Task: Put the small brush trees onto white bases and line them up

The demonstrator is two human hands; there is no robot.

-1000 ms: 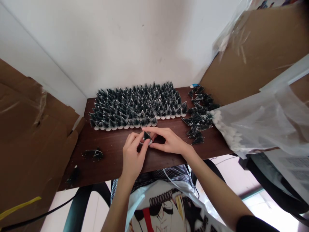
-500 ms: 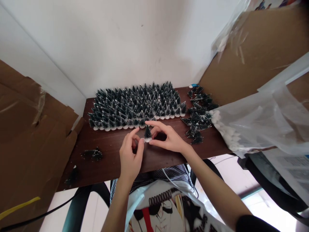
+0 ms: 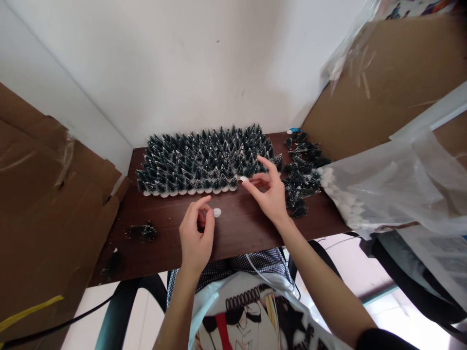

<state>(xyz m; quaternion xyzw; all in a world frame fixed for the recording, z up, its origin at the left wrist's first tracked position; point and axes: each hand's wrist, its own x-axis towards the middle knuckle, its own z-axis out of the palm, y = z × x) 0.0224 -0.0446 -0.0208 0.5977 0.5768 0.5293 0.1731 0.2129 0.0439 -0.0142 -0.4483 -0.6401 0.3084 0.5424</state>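
Observation:
A miniature snowy pine tree [image 3: 251, 170] leans at the right end of the front row, its small white base beside my right thumb. My right hand [image 3: 268, 194] grips it, thumb at the base and index finger near the top; the fingers partly cover the tree. Lower and to the left, my left hand [image 3: 196, 228] is curled above the table, with a small white disc [image 3: 217, 212] at its thumb tip. Behind both hands stands a dense block of matching trees [image 3: 204, 155] on white bases, set in rows.
Loose trees lie in a pile [image 3: 301, 170] at the right. A clear plastic bag [image 3: 386, 180] of white discs rests beside them. Two loose pieces [image 3: 144, 231] [image 3: 112, 262] lie at the left. Cardboard [image 3: 47, 194] flanks the brown table [image 3: 164, 253], and a wall stands behind.
My right hand has moved up and to the right, carrying the tree from between my hands to the front row's end. My left hand has stayed nearly in place beside the white disc.

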